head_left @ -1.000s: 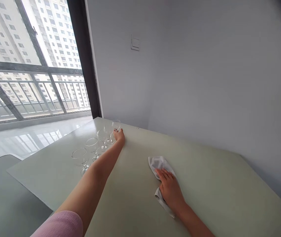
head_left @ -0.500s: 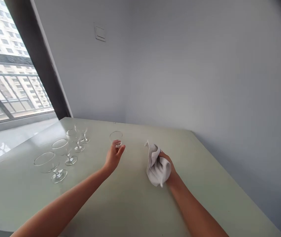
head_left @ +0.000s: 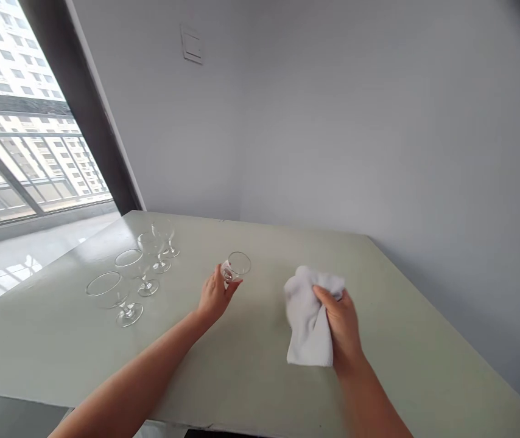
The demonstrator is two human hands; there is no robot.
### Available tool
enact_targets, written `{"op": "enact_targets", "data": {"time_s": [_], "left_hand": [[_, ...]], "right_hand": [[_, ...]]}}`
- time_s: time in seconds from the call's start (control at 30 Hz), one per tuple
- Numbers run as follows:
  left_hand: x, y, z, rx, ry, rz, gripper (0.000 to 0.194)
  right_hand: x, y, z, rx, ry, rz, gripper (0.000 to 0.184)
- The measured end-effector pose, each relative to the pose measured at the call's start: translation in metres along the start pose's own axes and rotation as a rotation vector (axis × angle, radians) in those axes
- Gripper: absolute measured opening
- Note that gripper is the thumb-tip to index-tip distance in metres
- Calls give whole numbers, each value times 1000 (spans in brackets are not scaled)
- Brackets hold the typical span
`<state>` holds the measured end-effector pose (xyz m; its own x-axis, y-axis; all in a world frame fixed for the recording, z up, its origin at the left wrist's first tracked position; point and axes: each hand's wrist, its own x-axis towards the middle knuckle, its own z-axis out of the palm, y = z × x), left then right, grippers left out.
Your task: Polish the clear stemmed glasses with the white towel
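Note:
My left hand (head_left: 214,296) is closed around a small clear stemmed glass (head_left: 240,264), with fingers and thumb at its lower part. The glass tilts to the right, its round rim facing up and away from the palm. To the right, my right hand (head_left: 343,322) grips a white cloth (head_left: 308,316), thumb on top, the cloth hanging down in folds. A gap separates the cloth from the glass. Left of my left hand, several clear stemmed glasses stand in a slanting row, the nearest glass (head_left: 128,314) being closest to me.
All this is on or over a pale green table (head_left: 242,377). Grey walls (head_left: 333,121) meet behind it, with a light switch (head_left: 192,47) on the left one. A window (head_left: 17,134) with a railing outside is at the far left.
My left hand has turned and brought the glass rightward, tilting it. My right hand has moved right and turned, so the cloth is more spread out. The view has shifted slightly.

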<state>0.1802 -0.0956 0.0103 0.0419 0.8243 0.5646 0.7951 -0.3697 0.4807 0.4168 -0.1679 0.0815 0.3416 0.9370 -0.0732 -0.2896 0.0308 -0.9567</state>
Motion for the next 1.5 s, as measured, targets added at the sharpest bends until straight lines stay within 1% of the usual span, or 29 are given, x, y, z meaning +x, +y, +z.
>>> {"op": "enact_targets", "data": {"time_s": [0.07,0.1,0.13,0.17,0.2,0.23,0.27,0.3,0.33,0.37,0.4,0.43,0.5,0.57,0.6,0.63,0.7,0.77,0.8,0.83,0.93,1.0,1.03,1.1,1.2,1.3,1.37,1.43,1.5], "left_hand": [[-2,0,2,27,-57,1,46],[-3,0,3,42,-77,9,51],[-4,0,3,57,-93,21,55],[-5,0,4,69,-106,36,58],[-6,0,4,79,-117,56,59],[-6,0,5,88,-128,75,58],[-6,-1,5,97,-137,85,55],[-6,-2,5,105,-143,87,52],[-6,-4,5,114,-146,82,49],[-6,-5,5,121,-152,75,48],[-5,-6,5,127,-157,71,49],[-5,-7,5,133,-164,74,52],[-4,-7,5,140,-178,105,57],[-3,-5,6,127,-200,179,58],[-3,-4,6,117,-210,226,57],[-3,-3,6,108,-220,275,55],[-3,0,6,109,-236,359,53],[-3,2,6,140,-249,394,51],[-3,3,6,159,-257,392,50],[-3,4,6,173,-267,380,50],[-5,8,6,169,-305,317,49],[-6,11,6,142,-332,292,48],[-7,12,6,132,-338,285,48],[-7,12,5,119,-337,267,48],[-6,13,2,109,-331,232,50],[-5,13,-1,114,-316,202,51],[-5,14,-2,124,-304,200,50],[-5,15,-3,137,-297,230,48],[-6,16,-4,146,-282,265,45]], "right_hand": [[5,-6,7,-218,119,-279,35],[7,-6,14,-344,151,-426,37],[8,-4,22,-470,139,-571,39],[8,1,32,-596,71,-705,40],[8,7,42,-716,-38,-816,42],[7,16,52,-820,-164,-895,44],[7,24,61,-904,-281,-936,46],[6,31,69,-961,-373,-937,49],[5,36,74,-982,-432,-896,50],[6,38,76,-964,-478,-813,51],[6,37,76,-910,-534,-696,52],[8,33,74,-831,-616,-551,51],[12,23,63,-623,-830,-223,48],[19,16,50,-376,-1030,88,46],[22,16,43,-250,-1093,209,46],[25,19,37,-136,-1127,299,47],[28,31,28,3,-1111,386,46],[28,44,24,-30,-1024,352,40],[28,50,24,-109,-967,289,35],[27,54,24,-214,-904,191,30],[24,58,27,-540,-699,-219,21],[22,57,27,-681,-593,-436,17],[21,57,27,-721,-557,-505,16],[19,56,25,-751,-522,-576,17],[15,55,21,-725,-481,-614,21],[13,55,19,-682,-381,-612,26],[12,55,20,-659,-335,-573,20],[9,55,23,-648,-347,-495,11],[5,54,26,-625,-430,-386,25]]}}
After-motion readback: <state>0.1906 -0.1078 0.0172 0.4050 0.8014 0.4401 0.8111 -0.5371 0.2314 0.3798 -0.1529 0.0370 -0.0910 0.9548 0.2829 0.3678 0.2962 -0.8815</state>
